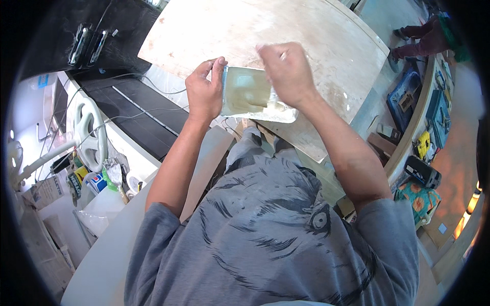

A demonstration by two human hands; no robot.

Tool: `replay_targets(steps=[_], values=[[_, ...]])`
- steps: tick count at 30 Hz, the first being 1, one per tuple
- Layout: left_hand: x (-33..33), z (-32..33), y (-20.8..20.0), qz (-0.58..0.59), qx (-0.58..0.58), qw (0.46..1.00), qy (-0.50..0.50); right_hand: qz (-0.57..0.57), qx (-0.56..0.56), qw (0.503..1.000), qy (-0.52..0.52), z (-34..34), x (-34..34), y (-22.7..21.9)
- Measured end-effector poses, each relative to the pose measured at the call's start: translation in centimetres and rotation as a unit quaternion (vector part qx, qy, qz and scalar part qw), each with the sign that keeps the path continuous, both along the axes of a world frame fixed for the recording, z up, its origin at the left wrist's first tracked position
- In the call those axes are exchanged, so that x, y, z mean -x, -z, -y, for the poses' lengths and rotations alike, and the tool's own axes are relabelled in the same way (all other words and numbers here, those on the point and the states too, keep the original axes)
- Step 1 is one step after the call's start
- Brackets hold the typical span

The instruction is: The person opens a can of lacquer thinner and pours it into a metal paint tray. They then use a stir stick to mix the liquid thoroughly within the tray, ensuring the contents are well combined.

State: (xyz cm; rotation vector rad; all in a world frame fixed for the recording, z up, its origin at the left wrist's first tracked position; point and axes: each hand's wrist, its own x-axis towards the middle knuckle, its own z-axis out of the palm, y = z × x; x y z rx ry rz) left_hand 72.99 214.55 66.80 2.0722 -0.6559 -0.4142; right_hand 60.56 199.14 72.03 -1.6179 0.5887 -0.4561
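My left hand [205, 91] grips the left edge of a rectangular, shiny olive-coloured piece [244, 91] with rough whitish edges. The thumb lies along that edge and the fingers are curled. Whether it is a shallow tray or a flat panel I cannot tell. My right hand [288, 71] is closed over the upper right part of the piece and hides that corner. What those fingers hold, if anything, does not show. The piece is held over the near edge of a pale, stained work board [326, 46].
Left are a black surface with two metal handles [79, 46], loose cables, and a white spoked wheel [89, 133] above clutter. Along the right, a curved wooden counter carries a yellow tool [423, 144] and a black case [422, 171]. Another person's legs [416, 48] show at far right.
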Motion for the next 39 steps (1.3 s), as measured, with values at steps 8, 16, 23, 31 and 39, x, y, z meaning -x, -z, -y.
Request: replay_targets(steps=[8, 16, 23, 31, 39], values=[[0.3, 0.2, -0.1, -0.014, 0.041, 0.999, -0.015, 0.061, -0.026, 0.997, -0.039, -3.8, -0.6, 1.9], [-0.1, -0.2, 0.7, -0.048, 0.053, 0.997, -0.015, 0.046, 0.013, 0.999, -0.010, -2.0, -2.8, -0.4], [-0.2, -0.2, 0.9, 0.023, 0.076, 0.997, -0.016, -0.090, 0.070, 0.993, -0.013, -1.8, 2.6, 4.7], [0.0, -0.7, 0.0, -0.014, 0.078, 0.997, -0.007, 0.207, -0.111, 0.971, -0.042, -2.0, 0.1, 2.2], [0.0, -1.1, -0.5, -0.004, 0.075, 0.997, -0.014, 0.085, 0.015, 0.984, -0.154, -1.9, 1.4, 3.8]])
